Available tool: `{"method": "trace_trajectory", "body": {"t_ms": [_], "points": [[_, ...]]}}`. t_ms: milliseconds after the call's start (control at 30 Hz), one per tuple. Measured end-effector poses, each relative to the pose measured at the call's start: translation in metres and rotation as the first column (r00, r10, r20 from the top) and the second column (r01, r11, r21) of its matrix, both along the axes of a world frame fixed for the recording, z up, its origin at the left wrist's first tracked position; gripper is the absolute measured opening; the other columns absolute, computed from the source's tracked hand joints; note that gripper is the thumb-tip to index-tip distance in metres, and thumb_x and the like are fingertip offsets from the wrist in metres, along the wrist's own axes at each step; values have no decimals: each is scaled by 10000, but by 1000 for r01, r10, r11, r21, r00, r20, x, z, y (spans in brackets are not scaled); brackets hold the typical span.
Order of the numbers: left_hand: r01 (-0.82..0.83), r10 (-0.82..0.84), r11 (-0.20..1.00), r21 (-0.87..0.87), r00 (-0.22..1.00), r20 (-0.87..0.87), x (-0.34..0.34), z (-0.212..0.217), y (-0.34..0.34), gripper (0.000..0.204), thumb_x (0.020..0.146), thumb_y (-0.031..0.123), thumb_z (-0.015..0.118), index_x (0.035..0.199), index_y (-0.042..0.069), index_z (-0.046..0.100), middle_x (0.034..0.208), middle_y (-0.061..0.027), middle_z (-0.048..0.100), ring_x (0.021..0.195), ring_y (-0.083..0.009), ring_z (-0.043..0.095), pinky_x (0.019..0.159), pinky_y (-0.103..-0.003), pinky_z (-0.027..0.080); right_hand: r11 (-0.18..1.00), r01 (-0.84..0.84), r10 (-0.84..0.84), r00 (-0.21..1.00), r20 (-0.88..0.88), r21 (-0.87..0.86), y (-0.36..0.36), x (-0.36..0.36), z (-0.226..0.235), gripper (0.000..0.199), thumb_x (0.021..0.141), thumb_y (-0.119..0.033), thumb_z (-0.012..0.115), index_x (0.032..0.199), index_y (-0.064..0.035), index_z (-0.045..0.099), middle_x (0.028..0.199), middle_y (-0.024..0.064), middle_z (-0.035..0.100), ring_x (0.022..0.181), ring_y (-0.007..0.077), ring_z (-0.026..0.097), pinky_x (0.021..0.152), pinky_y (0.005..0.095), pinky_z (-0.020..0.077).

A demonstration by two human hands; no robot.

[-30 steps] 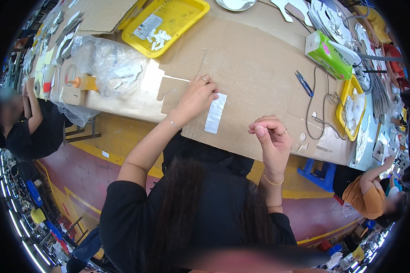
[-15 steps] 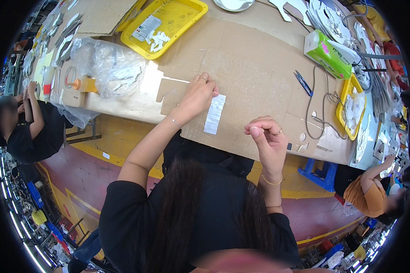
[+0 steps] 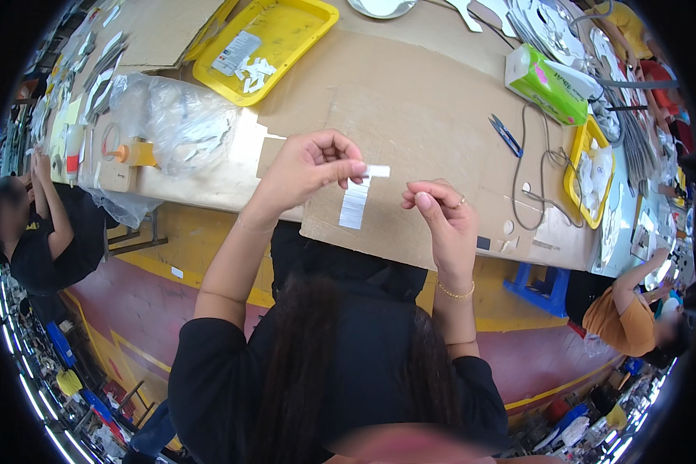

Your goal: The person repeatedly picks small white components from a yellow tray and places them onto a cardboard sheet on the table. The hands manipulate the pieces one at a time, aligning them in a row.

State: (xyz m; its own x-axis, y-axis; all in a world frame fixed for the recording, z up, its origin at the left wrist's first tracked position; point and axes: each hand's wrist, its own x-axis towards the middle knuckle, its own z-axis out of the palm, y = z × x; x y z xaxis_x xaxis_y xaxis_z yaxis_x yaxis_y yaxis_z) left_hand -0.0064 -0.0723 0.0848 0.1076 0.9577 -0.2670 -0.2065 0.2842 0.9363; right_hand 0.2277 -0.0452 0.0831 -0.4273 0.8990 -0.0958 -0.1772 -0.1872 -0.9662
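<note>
My left hand (image 3: 317, 166) pinches a small white strip (image 3: 377, 171) between thumb and fingers, its free end pointing right. Just below it, a column of white strips (image 3: 353, 207) lies side by side on the cardboard sheet (image 3: 410, 116). To the right of the column, my right hand (image 3: 447, 213) hovers over the cardboard's near part. Its thumb and fingertips are closed together; whatever is between them, if anything, is too small to make out. A short gap separates the two hands.
A yellow tray (image 3: 305, 27) with small white pieces stands at the far left, near a clear plastic bag (image 3: 170, 116) and an orange bottle (image 3: 137, 153). Snips (image 3: 506, 136), a cable (image 3: 518, 185), a green tissue pack (image 3: 545, 85) and another yellow tray (image 3: 571, 182) are at right.
My left hand has come up off the column of strips and now shows a white strip in its pinch. The right hand has shifted slightly up and left.
</note>
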Motion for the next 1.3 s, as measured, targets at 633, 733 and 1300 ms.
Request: {"method": "trace_trajectory", "body": {"t_ms": [633,733,1300], "points": [[204,118,823,530,852,-510,33,66,-24,281,751,-43,733,956,46,562,811,-83,667,760,-162,653,688,-273,512,965,-259,261,963,-65,31,1,6,23,143,734,-31,767,869,-21,719,815,57,681,746,104,617,669,218,445],[188,122,814,550,870,-478,35,68,-26,296,740,-58,733,956,49,563,802,-84,664,757,-178,656,673,-281,514,966,-228,234,971,-38,125,-1,3,27,150,709,-30,783,842,-28,713,793,46,682,750,110,610,668,234,436],[210,112,759,617,891,-440,36,74,-42,280,688,-32,743,912,90,626,811,-40,642,768,-227,628,682,-318,502,823,-187,89,975,203,537,-14,5,53,194,650,-131,846,752,-116,681,695,-34,652,627,89,572,853,332,349]]}}
